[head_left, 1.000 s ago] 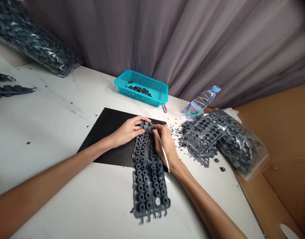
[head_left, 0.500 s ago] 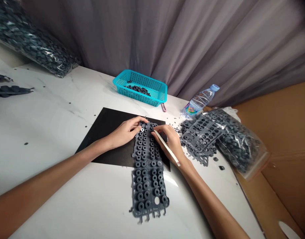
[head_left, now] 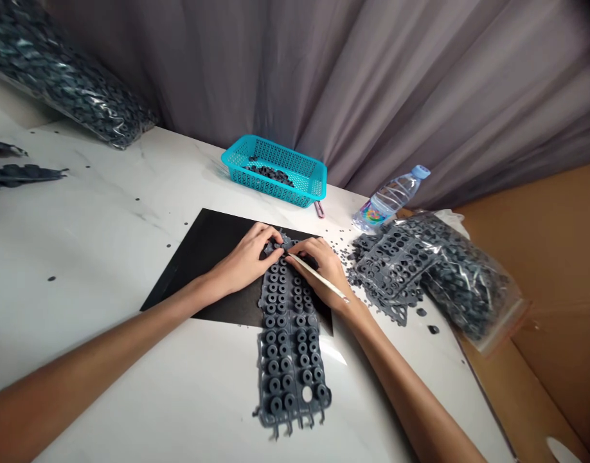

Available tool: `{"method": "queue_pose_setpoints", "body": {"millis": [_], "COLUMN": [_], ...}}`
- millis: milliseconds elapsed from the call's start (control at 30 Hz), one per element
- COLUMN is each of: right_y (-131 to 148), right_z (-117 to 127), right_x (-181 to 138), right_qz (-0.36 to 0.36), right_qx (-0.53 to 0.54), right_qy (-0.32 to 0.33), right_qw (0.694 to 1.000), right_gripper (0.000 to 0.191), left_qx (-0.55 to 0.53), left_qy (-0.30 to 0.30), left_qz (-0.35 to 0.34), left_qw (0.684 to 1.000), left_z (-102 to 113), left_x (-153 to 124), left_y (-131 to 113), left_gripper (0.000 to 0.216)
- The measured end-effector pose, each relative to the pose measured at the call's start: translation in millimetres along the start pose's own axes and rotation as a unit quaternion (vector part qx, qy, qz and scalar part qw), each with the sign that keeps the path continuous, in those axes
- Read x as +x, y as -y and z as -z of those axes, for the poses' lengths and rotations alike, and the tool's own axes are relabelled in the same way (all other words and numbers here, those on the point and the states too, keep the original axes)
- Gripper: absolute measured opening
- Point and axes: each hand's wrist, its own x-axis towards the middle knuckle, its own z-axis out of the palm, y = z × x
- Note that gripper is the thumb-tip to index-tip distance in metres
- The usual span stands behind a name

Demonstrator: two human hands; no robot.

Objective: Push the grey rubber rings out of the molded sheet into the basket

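Note:
A long dark-grey moulded rubber sheet point(head_left: 280, 321), covered in rows of ring-shaped pieces, lies lengthwise in front of me. One round hole shows at its near end. My left hand point(head_left: 251, 257) has its thumb and fingers closed on the sheet's far end. A slim white stick-like tool point(head_left: 319, 278) is in my right hand point(head_left: 326, 267), its tip among the far rings close to my left thumb. The fingertips of both hands nearly meet and partly cover the rings there. Beneath the sheet's far half is a black mat point(head_left: 179, 283).
A turquoise basket point(head_left: 276, 193) holding loose dark pieces stands at the back. To the right are a water bottle point(head_left: 386, 199), a pile of perforated sheets point(head_left: 386, 270) and a bag of dark pieces point(head_left: 459, 289). Another full bag point(head_left: 73, 90) sits back left. Small dark bits dot the table.
My right hand has moved left with the white tool, bringing its tip to the sheet's left rows. My left thumb and fingers have shifted slightly right, over the far rings.

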Motion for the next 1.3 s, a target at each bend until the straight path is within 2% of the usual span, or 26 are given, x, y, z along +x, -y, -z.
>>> {"method": "queue_pose_setpoints", "body": {"millis": [400,700,867,967,1133,1300], "right_y": [3,4,2,-1,0,-1], "right_z": [-1,17,15,12,7,-2], "right_x": [3,21,21,19,17,14], "right_qz": [0.004,0.043,0.018,0.030,0.062,0.057], "right_qx": [-0.054,-0.085,-0.056,-0.062,-0.118,-0.161], "right_qy": [0.012,0.114,0.104,0.105,0.107,0.068], "right_qw": [0.998,0.989,0.993,0.992,0.985,0.983], "right_gripper": [0.023,0.022,0.025,0.026,0.030,0.030], "left_qx": [0.007,-0.007,-0.007,0.001,0.015,0.021], "left_qy": [0.010,0.013,0.012,0.004,-0.004,-0.001], "left_qz": [-0.012,-0.013,-0.008,-0.007,-0.004,-0.006], "left_qw": [1.000,1.000,1.000,1.000,1.000,1.000], "left_z": [-4,-3,-2,-3,-5,-5], "left_x": [-1,-1,-1,-2,-2,-2], "left_y": [6,6,6,7,7,7], "left_gripper": [0.021,0.023,0.023,0.023,0.021,0.022]}}
